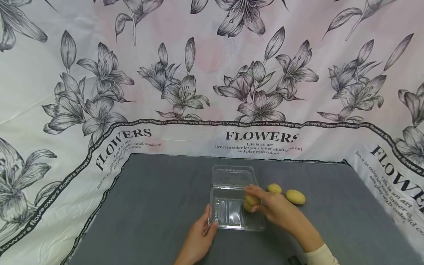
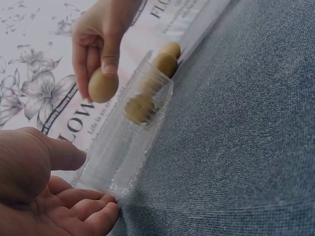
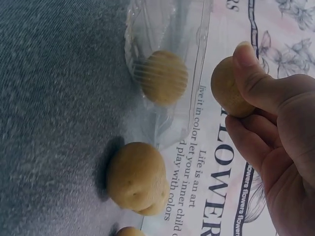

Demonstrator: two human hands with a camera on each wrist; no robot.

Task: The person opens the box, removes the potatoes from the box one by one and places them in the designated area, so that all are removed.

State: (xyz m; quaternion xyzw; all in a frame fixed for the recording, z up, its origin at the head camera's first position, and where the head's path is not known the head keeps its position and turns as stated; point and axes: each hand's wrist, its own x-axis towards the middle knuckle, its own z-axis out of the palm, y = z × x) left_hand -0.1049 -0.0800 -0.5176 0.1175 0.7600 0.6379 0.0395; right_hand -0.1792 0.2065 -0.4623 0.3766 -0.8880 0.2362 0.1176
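A clear plastic clamshell container (image 1: 228, 221) stands on the dark grey table, its lid (image 1: 233, 176) folded back away from me. My left hand (image 1: 198, 235) holds its left side, thumb (image 2: 69, 155) at the rim and fingers lower along the wall. Between thumb and fingertips, my right hand (image 1: 278, 208) pinches a small yellow potato (image 3: 230, 87) above the container's right part. Another potato (image 3: 165, 77) lies inside, at the right end, seen through the ridged plastic wall. The right hand partly covers both in the head view.
Two more potatoes, one nearer (image 1: 274, 188) and one further right (image 1: 295, 197), lie on the table (image 1: 159, 206) beside the container. A flower-printed cloth (image 1: 185, 140) hangs behind and along the sides. A small dark object (image 1: 293, 260) shows at the front edge.
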